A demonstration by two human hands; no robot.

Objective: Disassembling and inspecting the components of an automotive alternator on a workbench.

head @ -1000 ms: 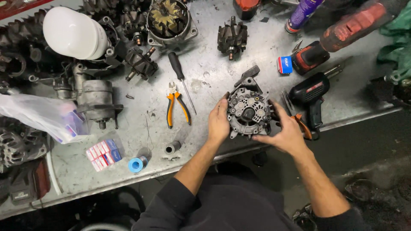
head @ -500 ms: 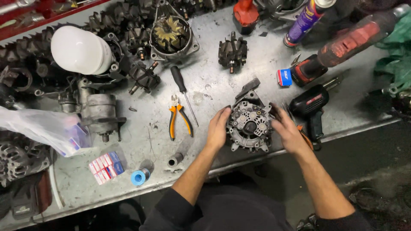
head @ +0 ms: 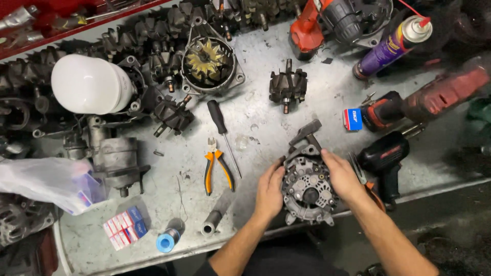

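Observation:
A grey metal alternator [head: 307, 186] lies on the worn metal workbench [head: 266, 107] near its front edge. My left hand [head: 269, 190] grips its left side and my right hand [head: 341, 175] grips its right side. A hammer [head: 305, 132] lies just behind the alternator. Orange-handled pliers [head: 217, 170] and a black-handled screwdriver [head: 222, 131] rest to the left of my hands. More orange-handled pliers [head: 369, 184] show partly under my right wrist.
A black cordless tool [head: 384, 161] and a red one [head: 419, 105] lie at the right. A rotor [head: 288, 86], an open alternator housing [head: 208, 64], a white bulb [head: 89, 84], a spray can [head: 391, 46], a metal tube [head: 215, 214], small boxes [head: 125, 227] and blue tape [head: 165, 241] crowd the bench.
The view has shifted so the bench sits lower and to the right in frame. Both hands stay on the alternator, which has turned slightly between them.

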